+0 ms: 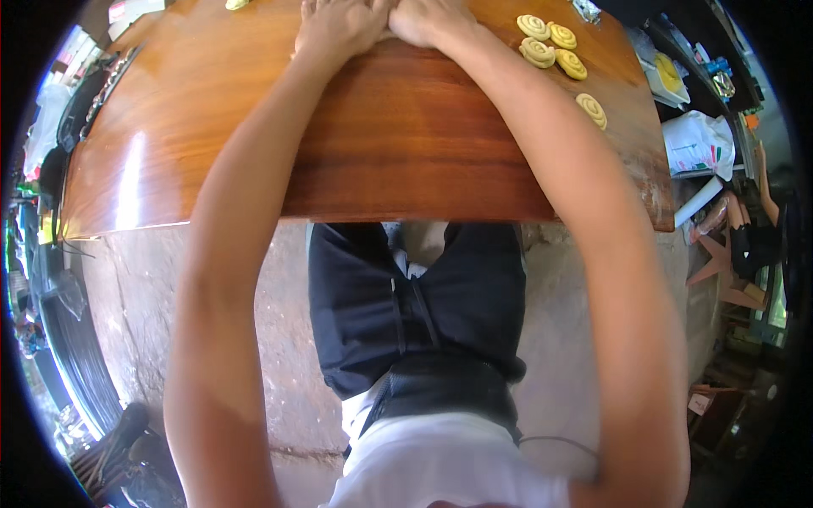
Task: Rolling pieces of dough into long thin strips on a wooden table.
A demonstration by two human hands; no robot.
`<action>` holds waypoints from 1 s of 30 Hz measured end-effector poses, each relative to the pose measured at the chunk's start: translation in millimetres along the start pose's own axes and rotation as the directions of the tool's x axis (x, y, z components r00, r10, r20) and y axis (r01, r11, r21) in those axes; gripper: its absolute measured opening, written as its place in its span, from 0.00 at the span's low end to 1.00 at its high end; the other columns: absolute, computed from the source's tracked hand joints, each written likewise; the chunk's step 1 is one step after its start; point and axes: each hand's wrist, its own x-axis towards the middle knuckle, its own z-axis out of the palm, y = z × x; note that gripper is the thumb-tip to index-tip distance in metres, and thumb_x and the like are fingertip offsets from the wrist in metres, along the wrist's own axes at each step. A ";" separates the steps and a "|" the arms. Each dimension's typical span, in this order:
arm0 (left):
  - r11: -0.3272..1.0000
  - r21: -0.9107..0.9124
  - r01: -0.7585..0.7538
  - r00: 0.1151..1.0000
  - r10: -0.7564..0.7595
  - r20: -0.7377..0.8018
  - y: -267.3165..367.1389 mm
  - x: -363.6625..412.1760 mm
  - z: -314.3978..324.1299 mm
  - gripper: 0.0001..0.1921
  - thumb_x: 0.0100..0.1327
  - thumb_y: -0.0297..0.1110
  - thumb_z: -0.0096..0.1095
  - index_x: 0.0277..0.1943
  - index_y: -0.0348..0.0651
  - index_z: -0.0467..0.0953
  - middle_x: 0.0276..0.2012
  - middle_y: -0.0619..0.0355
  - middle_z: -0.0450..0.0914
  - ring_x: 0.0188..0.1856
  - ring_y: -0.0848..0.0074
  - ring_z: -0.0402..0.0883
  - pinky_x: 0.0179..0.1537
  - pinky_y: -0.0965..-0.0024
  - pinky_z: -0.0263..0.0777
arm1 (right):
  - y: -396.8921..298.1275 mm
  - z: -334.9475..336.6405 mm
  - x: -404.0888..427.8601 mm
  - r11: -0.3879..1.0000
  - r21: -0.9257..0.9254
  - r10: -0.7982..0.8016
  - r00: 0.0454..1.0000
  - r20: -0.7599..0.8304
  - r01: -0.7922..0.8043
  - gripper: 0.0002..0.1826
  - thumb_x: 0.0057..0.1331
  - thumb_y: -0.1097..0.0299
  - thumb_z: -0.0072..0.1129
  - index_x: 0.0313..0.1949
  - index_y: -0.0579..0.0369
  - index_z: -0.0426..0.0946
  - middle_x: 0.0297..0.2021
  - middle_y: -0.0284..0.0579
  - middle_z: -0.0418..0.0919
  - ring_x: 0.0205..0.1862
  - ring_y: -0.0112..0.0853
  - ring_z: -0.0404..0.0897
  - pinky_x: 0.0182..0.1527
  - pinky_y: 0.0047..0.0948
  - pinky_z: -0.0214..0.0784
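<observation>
Both arms reach forward over the polished wooden table (419,140). My left hand (343,28) lies palm down near the top of the view, and its fingertips run to the frame's edge. Right beside it, touching at the thumb side, is my right hand (432,19), its fingers mostly cut off or hidden. A sliver of something pale shows under the hands; what it is stays covered. To the right of my right hand sit several coiled dough spirals (537,53). One more dough spiral (591,111) lies apart, closer to my right forearm.
A small pale lump (237,4) rests at the table's far left. Crumpled foil (585,11) is at the far right. Beyond the right edge stand a container with yellow contents (668,73) and a white plastic bag (698,146). Another person's legs (737,216) show farther right.
</observation>
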 end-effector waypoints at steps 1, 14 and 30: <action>0.999 0.016 -0.042 0.997 0.043 -0.071 -5.5 8.5 2.2 0.30 0.75 0.53 0.31 0.69 0.45 0.69 0.71 0.44 0.65 0.74 0.50 0.59 0.74 0.51 0.49 | -3.3 -1.5 9.5 1.000 0.006 -0.001 1.000 0.012 0.000 0.36 0.74 0.52 0.30 0.73 0.66 0.53 0.76 0.57 0.48 0.79 0.46 0.45 0.78 0.47 0.34; 0.941 0.153 -0.303 0.886 0.337 -0.319 -42.1 114.8 53.9 0.18 0.75 0.42 0.36 0.51 0.44 0.76 0.57 0.49 0.78 0.62 0.52 0.72 0.64 0.51 0.63 | 19.3 10.8 96.6 0.979 0.097 0.194 0.958 -0.211 -0.177 0.32 0.72 0.49 0.38 0.63 0.64 0.70 0.66 0.60 0.68 0.69 0.49 0.66 0.72 0.49 0.51; 0.997 -0.003 0.077 0.997 -0.076 0.020 -9.4 34.7 20.7 0.31 0.75 0.55 0.24 0.75 0.55 0.60 0.76 0.51 0.55 0.78 0.58 0.50 0.77 0.56 0.43 | -1.2 3.8 11.6 0.998 0.042 0.047 0.997 -0.058 -0.044 0.33 0.74 0.50 0.27 0.74 0.50 0.56 0.77 0.43 0.51 0.77 0.41 0.50 0.77 0.42 0.38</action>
